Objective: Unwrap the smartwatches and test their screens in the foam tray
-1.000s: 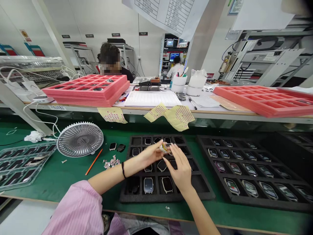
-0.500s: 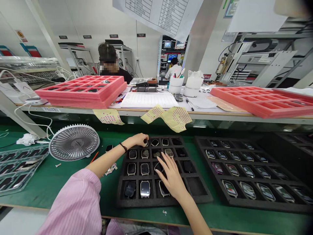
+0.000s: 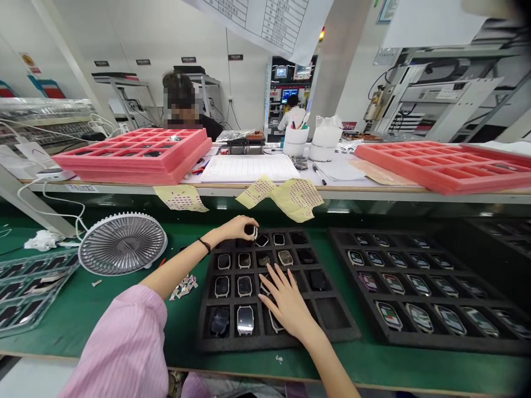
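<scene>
The left hand [image 3: 237, 228] pinches a watch [image 3: 250, 231] at the far-left corner of the black tray [image 3: 232, 345]; the right hand [image 3: 287, 304] spreads unclenched above its middle; gripping only the edges should avoid smudges.

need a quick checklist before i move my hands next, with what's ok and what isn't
1. Left grip has hold of a watch: ok, it is pinched at the fingertips.
2. Right grip unloaded: ok, fingers spread, nothing visibly held.
3. Black tray resting on the green bench: ok.
4. Other watches in that tray untouched by the right grip: cannot tell, it covers some and contact is hidden.
5. Bench around the tray free of loose scraps: not ok, a small pile lies left of it.
</scene>
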A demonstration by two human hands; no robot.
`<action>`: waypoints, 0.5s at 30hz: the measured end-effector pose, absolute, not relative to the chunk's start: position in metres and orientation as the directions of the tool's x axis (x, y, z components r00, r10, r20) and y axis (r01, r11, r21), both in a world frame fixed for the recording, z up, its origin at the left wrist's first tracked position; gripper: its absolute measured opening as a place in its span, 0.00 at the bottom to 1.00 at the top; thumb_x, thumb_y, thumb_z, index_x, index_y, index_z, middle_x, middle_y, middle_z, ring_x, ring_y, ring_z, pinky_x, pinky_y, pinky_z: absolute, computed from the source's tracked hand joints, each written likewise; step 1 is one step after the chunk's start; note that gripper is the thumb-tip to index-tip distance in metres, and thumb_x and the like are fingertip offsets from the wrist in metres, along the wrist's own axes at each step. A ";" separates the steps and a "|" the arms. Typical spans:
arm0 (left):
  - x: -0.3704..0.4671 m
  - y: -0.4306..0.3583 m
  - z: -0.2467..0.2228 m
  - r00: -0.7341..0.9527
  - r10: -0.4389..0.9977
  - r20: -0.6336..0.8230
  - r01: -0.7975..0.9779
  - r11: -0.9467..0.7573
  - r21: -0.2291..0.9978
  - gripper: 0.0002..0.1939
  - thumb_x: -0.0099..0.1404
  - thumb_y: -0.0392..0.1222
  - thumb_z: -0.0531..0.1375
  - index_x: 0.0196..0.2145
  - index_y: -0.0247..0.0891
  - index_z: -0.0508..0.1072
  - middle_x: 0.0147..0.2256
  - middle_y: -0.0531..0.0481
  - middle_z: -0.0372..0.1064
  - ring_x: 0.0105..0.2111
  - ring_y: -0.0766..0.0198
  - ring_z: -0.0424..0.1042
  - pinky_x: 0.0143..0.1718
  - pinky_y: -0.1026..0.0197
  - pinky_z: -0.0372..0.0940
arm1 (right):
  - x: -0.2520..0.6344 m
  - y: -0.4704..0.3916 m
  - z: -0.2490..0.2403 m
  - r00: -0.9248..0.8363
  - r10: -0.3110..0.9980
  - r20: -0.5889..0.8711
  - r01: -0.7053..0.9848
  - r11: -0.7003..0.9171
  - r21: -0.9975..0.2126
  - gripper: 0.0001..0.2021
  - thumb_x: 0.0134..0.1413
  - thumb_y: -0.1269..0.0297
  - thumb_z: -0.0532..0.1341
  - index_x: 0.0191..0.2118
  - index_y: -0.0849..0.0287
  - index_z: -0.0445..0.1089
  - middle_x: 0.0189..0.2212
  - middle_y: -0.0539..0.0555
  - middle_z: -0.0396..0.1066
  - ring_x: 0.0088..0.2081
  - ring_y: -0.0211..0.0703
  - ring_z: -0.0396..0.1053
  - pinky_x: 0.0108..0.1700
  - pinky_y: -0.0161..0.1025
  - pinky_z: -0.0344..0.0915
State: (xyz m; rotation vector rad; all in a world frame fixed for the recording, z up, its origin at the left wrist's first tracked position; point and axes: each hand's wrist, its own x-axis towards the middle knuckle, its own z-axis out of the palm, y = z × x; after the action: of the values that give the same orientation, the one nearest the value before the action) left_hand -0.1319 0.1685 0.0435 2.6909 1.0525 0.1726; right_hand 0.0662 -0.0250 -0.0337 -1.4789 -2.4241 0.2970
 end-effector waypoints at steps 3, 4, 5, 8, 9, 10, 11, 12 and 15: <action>-0.113 0.176 0.043 0.798 0.603 -0.003 0.582 -0.769 0.266 0.21 0.53 0.36 0.65 0.47 0.37 0.73 0.45 0.45 0.73 0.46 0.56 0.69 0.47 0.63 0.60 | 0.066 -0.025 -0.033 -0.429 0.894 0.126 0.833 0.446 -0.328 0.26 0.65 0.48 0.43 0.65 0.50 0.54 0.68 0.51 0.40 0.67 0.55 0.38 0.65 0.61 0.43; -0.107 0.177 0.040 0.818 0.574 -0.023 0.559 -0.786 0.266 0.21 0.52 0.33 0.65 0.45 0.38 0.74 0.44 0.46 0.73 0.46 0.56 0.69 0.46 0.63 0.60 | 0.067 -0.024 -0.034 -0.429 0.895 0.124 0.832 0.445 -0.331 0.26 0.65 0.48 0.43 0.65 0.51 0.54 0.68 0.51 0.40 0.67 0.55 0.38 0.65 0.61 0.43; -0.101 0.178 0.036 0.836 0.547 -0.044 0.537 -0.800 0.268 0.21 0.50 0.31 0.65 0.44 0.39 0.75 0.43 0.47 0.74 0.45 0.57 0.69 0.45 0.64 0.61 | 0.067 -0.024 -0.034 -0.431 0.894 0.123 0.830 0.446 -0.334 0.26 0.65 0.48 0.43 0.65 0.51 0.54 0.68 0.52 0.40 0.67 0.55 0.38 0.65 0.62 0.43; -0.090 0.181 0.024 0.865 0.494 -0.089 0.498 -0.823 0.272 0.24 0.47 0.25 0.63 0.42 0.40 0.76 0.41 0.50 0.75 0.43 0.59 0.70 0.41 0.66 0.62 | 0.066 -0.025 -0.035 -0.432 0.888 0.156 0.818 0.459 -0.348 0.26 0.66 0.49 0.44 0.65 0.51 0.52 0.68 0.53 0.40 0.67 0.56 0.38 0.64 0.62 0.45; -0.088 0.182 0.021 0.867 0.489 -0.094 0.495 -0.825 0.271 0.24 0.47 0.24 0.63 0.42 0.40 0.76 0.41 0.50 0.75 0.43 0.59 0.71 0.40 0.66 0.62 | 0.066 -0.025 -0.034 -0.420 0.887 0.195 0.814 0.462 -0.351 0.26 0.66 0.50 0.44 0.66 0.50 0.51 0.68 0.53 0.39 0.67 0.56 0.38 0.64 0.61 0.45; -0.087 0.182 0.019 0.866 0.491 -0.097 0.498 -0.825 0.268 0.24 0.47 0.24 0.62 0.42 0.40 0.76 0.41 0.49 0.76 0.42 0.59 0.71 0.40 0.66 0.63 | 0.066 -0.025 -0.034 -0.396 0.884 0.249 0.813 0.464 -0.352 0.26 0.66 0.52 0.45 0.66 0.50 0.49 0.68 0.53 0.37 0.68 0.55 0.37 0.64 0.61 0.45; -0.087 0.183 0.019 0.862 0.497 -0.098 0.504 -0.823 0.264 0.24 0.46 0.24 0.63 0.42 0.39 0.76 0.40 0.49 0.76 0.42 0.58 0.71 0.39 0.66 0.63 | 0.065 -0.025 -0.033 -0.362 0.879 0.311 0.815 0.460 -0.351 0.26 0.66 0.53 0.46 0.67 0.50 0.47 0.69 0.53 0.35 0.68 0.55 0.36 0.64 0.61 0.45; -0.087 0.184 0.020 0.859 0.503 -0.098 0.510 -0.819 0.261 0.23 0.47 0.25 0.63 0.42 0.39 0.76 0.40 0.49 0.76 0.41 0.58 0.72 0.39 0.65 0.63 | 0.065 -0.025 -0.033 -0.320 0.872 0.371 0.822 0.450 -0.350 0.26 0.66 0.55 0.47 0.67 0.49 0.46 0.69 0.53 0.33 0.68 0.55 0.35 0.65 0.61 0.43; -0.085 0.186 0.030 0.847 0.523 -0.093 0.528 -0.808 0.260 0.21 0.48 0.30 0.66 0.42 0.39 0.76 0.39 0.49 0.76 0.39 0.59 0.73 0.39 0.65 0.63 | 0.066 -0.024 -0.034 -0.226 0.877 0.424 0.849 0.391 -0.356 0.26 0.66 0.56 0.47 0.67 0.50 0.45 0.69 0.54 0.33 0.68 0.56 0.33 0.64 0.63 0.41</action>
State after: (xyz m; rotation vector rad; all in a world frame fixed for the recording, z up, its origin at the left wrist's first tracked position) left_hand -0.0850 0.1864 0.0301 2.7481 0.7989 -0.0243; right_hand 0.0660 -0.0239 -0.0338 -1.4722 -2.0898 0.0657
